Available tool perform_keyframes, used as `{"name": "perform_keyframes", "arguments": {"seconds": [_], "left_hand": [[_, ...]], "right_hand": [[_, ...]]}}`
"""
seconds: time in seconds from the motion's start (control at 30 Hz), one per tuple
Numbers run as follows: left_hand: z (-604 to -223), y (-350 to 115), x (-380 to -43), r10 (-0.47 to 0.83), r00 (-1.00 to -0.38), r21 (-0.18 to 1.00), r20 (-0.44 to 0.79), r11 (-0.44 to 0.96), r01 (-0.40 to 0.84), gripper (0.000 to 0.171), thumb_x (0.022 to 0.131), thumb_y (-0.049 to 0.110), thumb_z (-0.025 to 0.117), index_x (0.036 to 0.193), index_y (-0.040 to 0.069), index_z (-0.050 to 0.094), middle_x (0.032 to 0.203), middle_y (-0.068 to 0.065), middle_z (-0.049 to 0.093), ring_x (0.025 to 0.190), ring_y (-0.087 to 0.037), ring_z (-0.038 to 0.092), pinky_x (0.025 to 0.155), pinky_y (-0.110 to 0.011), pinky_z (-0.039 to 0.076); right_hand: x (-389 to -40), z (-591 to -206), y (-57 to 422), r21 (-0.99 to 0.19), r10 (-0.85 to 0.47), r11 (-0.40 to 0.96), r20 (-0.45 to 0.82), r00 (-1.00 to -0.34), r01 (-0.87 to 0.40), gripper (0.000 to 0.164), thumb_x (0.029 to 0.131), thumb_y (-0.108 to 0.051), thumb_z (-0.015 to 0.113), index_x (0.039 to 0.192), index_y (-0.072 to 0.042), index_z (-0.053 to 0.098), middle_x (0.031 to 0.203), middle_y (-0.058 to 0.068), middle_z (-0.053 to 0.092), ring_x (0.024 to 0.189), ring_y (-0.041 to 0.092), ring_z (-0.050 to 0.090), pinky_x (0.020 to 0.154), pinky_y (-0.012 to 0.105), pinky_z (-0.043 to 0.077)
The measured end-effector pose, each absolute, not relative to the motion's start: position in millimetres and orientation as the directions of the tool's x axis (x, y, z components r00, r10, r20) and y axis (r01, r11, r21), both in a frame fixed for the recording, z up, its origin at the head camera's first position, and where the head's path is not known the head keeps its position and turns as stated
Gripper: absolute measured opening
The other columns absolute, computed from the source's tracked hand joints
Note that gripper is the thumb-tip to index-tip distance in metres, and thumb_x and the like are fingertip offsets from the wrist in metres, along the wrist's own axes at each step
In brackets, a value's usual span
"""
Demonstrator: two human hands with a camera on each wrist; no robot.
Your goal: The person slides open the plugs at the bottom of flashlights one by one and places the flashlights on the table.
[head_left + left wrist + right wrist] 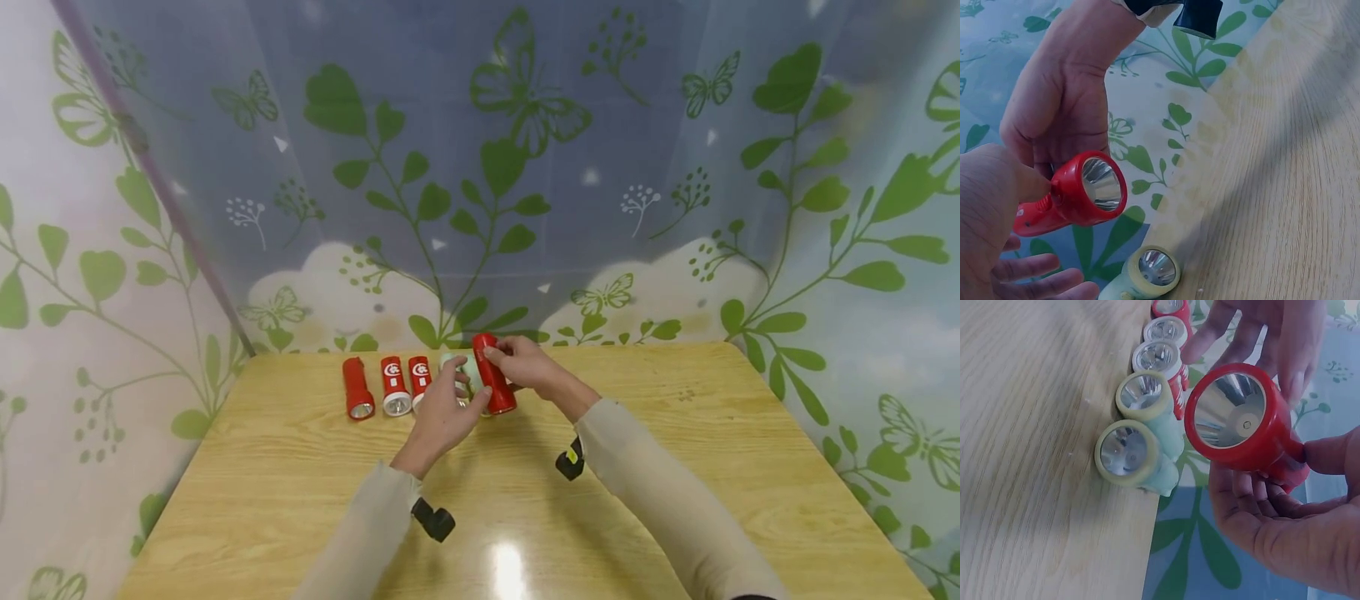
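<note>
My right hand grips a red flashlight, its thumb on one side and its fingers curled beneath the body in the right wrist view. The lens end of this flashlight faces the near side. My left hand is beside it with spread, relaxed fingers; in the left wrist view its thumb is right at the flashlight's head. Just under the hands lie two pale green flashlights with cream rims, a nearer one and a farther one in the right wrist view, partly hidden in the head view.
Left of the hands, two red flashlights with white rims, one beside another, and an all-red flashlight continue the row. The wooden table ends against a leaf-patterned curtain at the back.
</note>
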State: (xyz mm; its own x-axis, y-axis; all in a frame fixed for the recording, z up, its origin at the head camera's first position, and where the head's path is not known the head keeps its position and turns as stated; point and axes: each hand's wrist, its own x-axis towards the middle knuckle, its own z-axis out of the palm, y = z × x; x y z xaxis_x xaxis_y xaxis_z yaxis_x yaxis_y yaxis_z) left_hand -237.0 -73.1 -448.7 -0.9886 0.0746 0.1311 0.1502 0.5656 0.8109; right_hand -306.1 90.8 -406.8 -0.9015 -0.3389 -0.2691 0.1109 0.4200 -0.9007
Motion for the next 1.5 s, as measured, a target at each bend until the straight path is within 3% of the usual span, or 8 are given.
{"name": "perform_keyframes", "arguments": {"seconds": [0.2,0.47,0.87,1.5], "left_hand": [[-447,-72,-238,0.083,-0.985,0.825,0.153,0.539,0.173,0.065,0.097,0.037,0.064,0.152,0.011,0.040,0.125,-0.015,0.063,0.109,-0.034,0.067,0.080,-0.040,0.059],[-445,-69,-236,0.076,-0.979,0.838,0.192,0.507,0.203,0.063,0.099,0.036,0.062,0.151,0.009,0.039,0.124,-0.015,0.063,0.101,-0.028,0.069,0.078,-0.037,0.060],[-444,-66,-232,0.072,-0.978,0.869,0.195,0.450,0.207,0.062,0.100,0.035,0.062,0.151,0.011,0.037,0.122,-0.015,0.063,0.099,-0.031,0.068,0.070,-0.032,0.061],[-436,-67,-221,0.073,-0.959,0.859,0.274,0.430,0.278,0.059,0.098,0.028,0.064,0.149,0.013,0.038,0.116,-0.012,0.066,0.093,-0.024,0.068,0.070,-0.032,0.062]], "right_hand": [[-301,-405,88,-0.901,-0.341,0.423,-0.254,-0.905,0.093,0.049,0.108,-0.030,0.048,0.144,0.002,0.045,0.136,0.021,0.057,0.115,0.032,0.064,0.089,0.045,0.061],[-295,-403,86,-0.905,-0.346,0.424,-0.209,-0.914,0.046,0.043,0.107,-0.031,0.050,0.135,0.002,0.051,0.128,0.020,0.057,0.101,0.025,0.065,0.079,0.034,0.059],[-279,-394,88,-0.910,-0.332,0.414,-0.142,-0.933,-0.009,0.045,0.106,-0.030,0.053,0.138,0.001,0.048,0.131,0.021,0.056,0.099,0.026,0.064,0.073,0.030,0.057],[-260,-392,91,-0.924,-0.323,0.366,-0.009,-0.946,-0.116,0.043,0.103,-0.028,0.059,0.135,-0.001,0.050,0.124,0.018,0.060,0.095,0.025,0.066,0.075,0.036,0.059]]}}
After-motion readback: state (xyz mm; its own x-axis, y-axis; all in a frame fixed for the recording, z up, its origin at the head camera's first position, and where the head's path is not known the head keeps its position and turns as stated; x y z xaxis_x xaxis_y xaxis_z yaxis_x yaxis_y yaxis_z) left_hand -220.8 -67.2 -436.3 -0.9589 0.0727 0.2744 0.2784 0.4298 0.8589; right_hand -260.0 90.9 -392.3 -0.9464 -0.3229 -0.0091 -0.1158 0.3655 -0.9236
